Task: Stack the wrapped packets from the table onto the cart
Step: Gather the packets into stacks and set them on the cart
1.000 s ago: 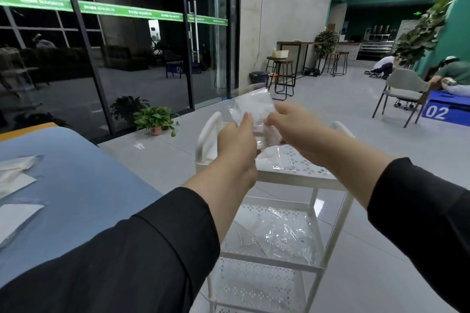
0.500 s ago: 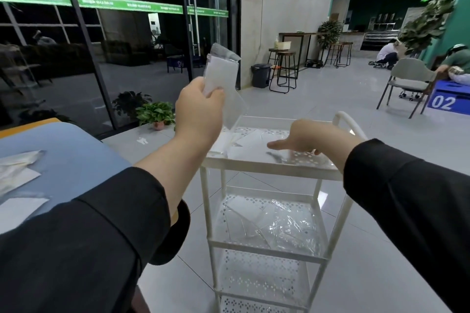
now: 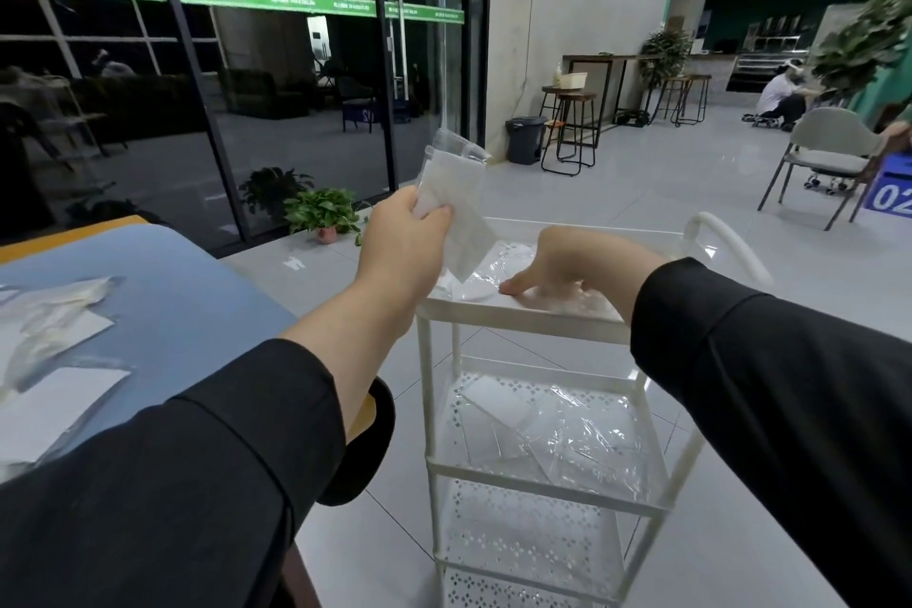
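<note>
Head view: left hand (image 3: 402, 247) pinches packet (image 3: 456, 207) above cart (image 3: 518, 316) edge

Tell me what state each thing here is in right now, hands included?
Left hand: pinches a clear wrapped packet.
Clear wrapped packet: held up, tilted, above the cart.
Right hand: flat, pressing packets on the top shelf.
White perforated metal cart: upright, packets on top and middle shelves.
Blue table: packets still lying on it.
</note>
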Demonstrator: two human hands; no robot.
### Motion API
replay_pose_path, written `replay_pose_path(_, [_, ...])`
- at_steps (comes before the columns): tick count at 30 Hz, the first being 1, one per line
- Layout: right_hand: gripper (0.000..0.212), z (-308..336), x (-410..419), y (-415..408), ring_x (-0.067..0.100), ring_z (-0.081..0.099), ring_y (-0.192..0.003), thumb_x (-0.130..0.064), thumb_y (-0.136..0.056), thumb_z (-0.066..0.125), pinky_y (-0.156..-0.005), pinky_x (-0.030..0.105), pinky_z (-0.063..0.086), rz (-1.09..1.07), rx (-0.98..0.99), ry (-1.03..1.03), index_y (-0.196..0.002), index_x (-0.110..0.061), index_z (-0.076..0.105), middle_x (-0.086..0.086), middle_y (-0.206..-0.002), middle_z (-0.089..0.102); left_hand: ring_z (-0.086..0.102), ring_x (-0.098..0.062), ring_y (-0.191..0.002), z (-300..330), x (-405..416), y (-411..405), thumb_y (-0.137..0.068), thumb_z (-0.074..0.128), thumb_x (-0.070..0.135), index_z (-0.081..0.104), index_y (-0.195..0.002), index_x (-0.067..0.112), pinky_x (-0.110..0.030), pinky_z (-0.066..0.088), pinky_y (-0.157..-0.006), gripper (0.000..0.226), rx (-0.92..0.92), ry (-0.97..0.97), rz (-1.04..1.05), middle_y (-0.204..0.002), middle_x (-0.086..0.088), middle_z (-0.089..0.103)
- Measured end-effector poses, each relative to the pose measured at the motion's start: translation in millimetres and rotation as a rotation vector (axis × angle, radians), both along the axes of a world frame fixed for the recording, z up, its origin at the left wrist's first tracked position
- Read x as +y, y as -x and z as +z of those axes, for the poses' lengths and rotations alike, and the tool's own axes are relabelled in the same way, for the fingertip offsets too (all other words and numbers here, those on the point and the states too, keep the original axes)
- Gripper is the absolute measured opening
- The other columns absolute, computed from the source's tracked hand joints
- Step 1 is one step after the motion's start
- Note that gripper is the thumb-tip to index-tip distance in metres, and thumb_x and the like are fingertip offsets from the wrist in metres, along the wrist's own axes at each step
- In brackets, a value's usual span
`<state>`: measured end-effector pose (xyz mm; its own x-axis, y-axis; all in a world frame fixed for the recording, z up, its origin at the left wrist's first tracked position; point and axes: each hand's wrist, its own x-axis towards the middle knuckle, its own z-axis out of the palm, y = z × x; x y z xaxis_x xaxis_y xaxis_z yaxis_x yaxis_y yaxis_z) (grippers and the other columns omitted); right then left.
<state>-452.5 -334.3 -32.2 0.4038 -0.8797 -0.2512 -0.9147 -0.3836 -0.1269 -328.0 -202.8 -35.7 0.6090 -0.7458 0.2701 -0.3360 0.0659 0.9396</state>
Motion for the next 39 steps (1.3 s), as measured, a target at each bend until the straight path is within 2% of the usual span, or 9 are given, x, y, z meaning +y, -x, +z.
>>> replay_pose_path(6, [0.059, 0.2, -8.1, -9.9, 0.025, 0.057, -0.07, -0.06, -0.083, 0.072, -0.077, 0.036, 0.05, -0.02, 0.047, -0.004, -0.092, -0.004, 0.058, 0.008, -0.084, 0.061, 0.07, -0.023, -0.093, -2.3, 3.3, -9.9, -0.102, 0.055, 0.021, 0.068, -0.106, 0.013, -0.032, 0.056, -0.073, 0.015, 0.061, 0.043, 0.007, -0.1, -0.005, 0.074])
replay_pose_path(11, [0.081, 7.2, -9.0, -12.9, 0.026, 0.056, -0.072, -0.068, -0.083, 0.066, -0.083, 0.038, 0.047, -0.026, 0.156, -0.011, -0.132, -0.004, 0.056, 0.011, -0.118, 0.058, 0.065, -0.011, -0.078, -6.9, 4.8, -15.9, -0.103, 0.055, 0.021, 0.068, -0.108, 0.012, -0.011, 0.047, -0.046, 0.016, 0.079, 0.05, -0.007, -0.1, -0.005, 0.074])
replay_pose_path(16, [0.106, 3.4, -27.8, -8.0, 0.035, 0.045, -0.136, -0.058, -0.076, 0.079, -0.109, 0.048, 0.044, 0.09, -0.046, -0.044, -0.159, -0.023, 0.023, 0.004, -0.16, 0.035, 0.063, -0.009, -0.075, -7.8, 5.2, -16.4, -0.102, 0.055, 0.019, 0.07, -0.105, 0.012, -0.008, 0.043, -0.044, 0.016, 0.061, 0.053, -0.011, -0.098, -0.003, 0.074])
replay_pose_path(20, [0.104, -0.1, -37.6, -6.8, 0.035, 0.049, -0.131, -0.058, -0.07, 0.084, -0.109, 0.048, 0.045, 0.106, -0.101, -0.1, -0.155, -0.032, 0.029, 0.003, -0.155, 0.041, 0.065, -0.01, -0.077, -8.7, 4.4, -17.7, -0.102, 0.056, 0.02, 0.07, -0.101, 0.016, -0.01, 0.045, -0.048, 0.014, 0.031, 0.044, -0.009, -0.095, 0.0, 0.074])
replay_pose_path(24, [0.088, 7.9, -32.1, -3.0, 0.026, 0.052, -0.105, -0.064, -0.081, 0.072, -0.1, 0.043, 0.052, 0.166, 0.106, 0.031, -0.151, -0.022, 0.04, 0.003, -0.147, 0.048, 0.07, -0.016, -0.086, -10.7, 1.8, -16.6, -0.101, 0.057, 0.02, 0.068, -0.092, 0.02, -0.024, 0.054, -0.064, 0.013, -0.004, 0.029, 0.003, -0.092, 0.001, 0.073])
replay_pose_path(27, [0.089, 11.6, -34.0, 1.6, 0.026, 0.053, -0.104, -0.065, -0.081, 0.071, -0.096, 0.04, 0.052, 0.159, 0.13, 0.066, -0.151, -0.016, 0.041, 0.002, -0.144, 0.05, 0.07, -0.016, -0.086, -10.6, 1.4, -14.6, -0.101, 0.057, 0.019, 0.066, -0.089, 0.023, -0.026, 0.053, -0.065, 0.016, -0.002, 0.031, 0.0, -0.091, 0.002, 0.073])
replay_pose_path(30, [0.074, 8.6, -37.9, 9.1, 0.028, 0.063, -0.106, -0.055, -0.078, 0.079, -0.092, 0.04, 0.055, 0.141, 0.007, 0.019, -0.138, -0.019, 0.055, 0.0, -0.121, 0.064, 0.071, -0.018, -0.089, -10.8, 2.0, -13.0, -0.101, 0.056, 0.019, 0.067, -0.095, 0.019, -0.031, 0.057, -0.072, 0.013, 0.009, 0.026, -0.006, -0.095, -0.001, 0.074])
replay_pose_path(33, [0.039, 5.8, -38.7, 18.1, 0.025, 0.065, -0.086, -0.028, -0.079, 0.083, -0.07, 0.032, 0.055, 0.095, -0.268, -0.039, -0.111, -0.019, 0.063, 0.006, -0.102, 0.067, 0.072, -0.018, -0.089, -10.3, 2.8, -12.2, -0.102, 0.056, 0.019, 0.068, -0.097, 0.02, -0.033, 0.058, -0.074, 0.013, 0.013, 0.022, -0.014, -0.096, 0.0, 0.074])
replay_pose_path(39, [0.044, 12.7, -40.7, 38.3, 0.028, 0.063, -0.08, -0.011, -0.086, 0.075, -0.066, 0.036, 0.053, -0.039, -0.741, 0.024, -0.126, -0.018, 0.059, 0.013, -0.103, 0.066, 0.067, -0.012, -0.076, -9.2, 7.6, -9.1, -0.101, 0.054, 0.019, 0.068, -0.095, 0.018, -0.024, 0.05, -0.062, 0.015, 0.122, 0.063, 0.03, -0.087, 0.001, 0.072])
